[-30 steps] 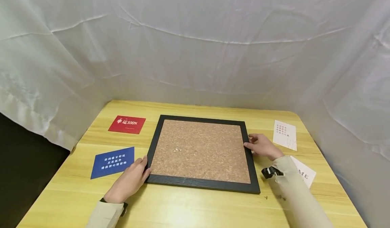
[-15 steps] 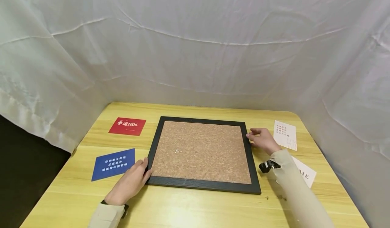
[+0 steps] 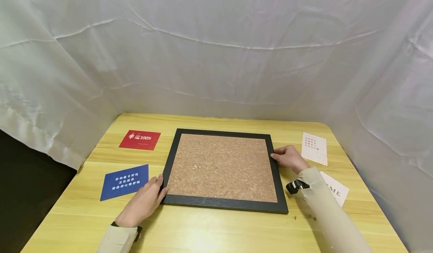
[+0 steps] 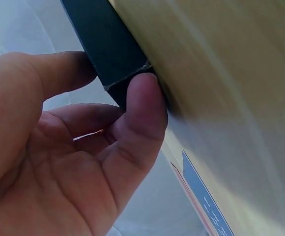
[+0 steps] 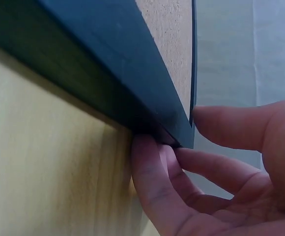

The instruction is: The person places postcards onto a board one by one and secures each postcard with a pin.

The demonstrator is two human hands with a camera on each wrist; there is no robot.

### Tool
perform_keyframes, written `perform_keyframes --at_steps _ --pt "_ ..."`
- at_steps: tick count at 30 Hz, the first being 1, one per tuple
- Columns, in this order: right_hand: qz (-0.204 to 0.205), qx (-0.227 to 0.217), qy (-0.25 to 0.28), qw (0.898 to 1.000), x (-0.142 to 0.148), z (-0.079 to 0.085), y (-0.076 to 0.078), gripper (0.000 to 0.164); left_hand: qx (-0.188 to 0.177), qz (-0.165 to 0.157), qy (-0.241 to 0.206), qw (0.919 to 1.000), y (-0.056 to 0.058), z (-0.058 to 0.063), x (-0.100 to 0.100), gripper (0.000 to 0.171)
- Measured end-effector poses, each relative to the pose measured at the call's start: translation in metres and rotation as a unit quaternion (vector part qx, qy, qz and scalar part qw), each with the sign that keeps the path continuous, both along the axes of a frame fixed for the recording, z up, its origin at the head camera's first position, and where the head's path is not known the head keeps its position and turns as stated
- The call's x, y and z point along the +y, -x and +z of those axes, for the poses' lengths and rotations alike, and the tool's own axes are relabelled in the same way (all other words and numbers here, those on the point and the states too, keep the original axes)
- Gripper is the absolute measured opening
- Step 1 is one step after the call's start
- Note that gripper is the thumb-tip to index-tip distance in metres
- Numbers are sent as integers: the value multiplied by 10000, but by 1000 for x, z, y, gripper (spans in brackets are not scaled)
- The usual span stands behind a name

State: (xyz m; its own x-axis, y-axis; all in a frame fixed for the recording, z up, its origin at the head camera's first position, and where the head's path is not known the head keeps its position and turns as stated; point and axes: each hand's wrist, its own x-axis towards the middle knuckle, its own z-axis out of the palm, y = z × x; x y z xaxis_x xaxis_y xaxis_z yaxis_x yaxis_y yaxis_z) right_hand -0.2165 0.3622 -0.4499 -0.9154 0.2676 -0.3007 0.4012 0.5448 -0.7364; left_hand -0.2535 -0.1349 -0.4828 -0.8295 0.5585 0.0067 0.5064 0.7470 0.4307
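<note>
A cork board (image 3: 223,166) with a black frame lies flat at the middle of the table. My left hand (image 3: 143,202) grips its near left corner. In the left wrist view the thumb lies on the top of the black frame (image 4: 105,44), with the fingers against its side. On the right edge, my right hand (image 3: 290,158) pinches the frame. The right wrist view has the thumb at the upper face of the frame (image 5: 118,44) and fingertips low at its side by the tabletop. Small whitish marks (image 3: 196,167) show on the cork.
On the wooden table (image 3: 189,230), a red card (image 3: 140,140) and a blue card (image 3: 123,183) lie left of the board. Two white cards lie to its right, one farther back (image 3: 314,147) and one partly behind the sleeve (image 3: 338,193). Small pins (image 3: 294,217) lie near the board's near right corner.
My right hand has shifted slightly away from me along the board's right edge, its thumb again on the frame. The left hand keeps its place at the corner; the board looks unmoved.
</note>
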Motion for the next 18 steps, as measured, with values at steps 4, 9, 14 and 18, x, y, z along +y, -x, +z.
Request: perform_keyframes --at_steps 4,9,14,18 --pt "-10 35 48 10000 1 -1 1 47 15 -8 29 10000 0 0 0 49" --pt "-73 88 84 9999 0 -4 1 46 -7 -5 47 10000 0 0 1 50" --pt "-142 95 9 9999 -2 -1 1 45 18 -20 35 10000 0 0 1 50" --pt "-128 146 -229 9995 -5 2 0 45 -50 2 52 10000 -1 1 0 51"
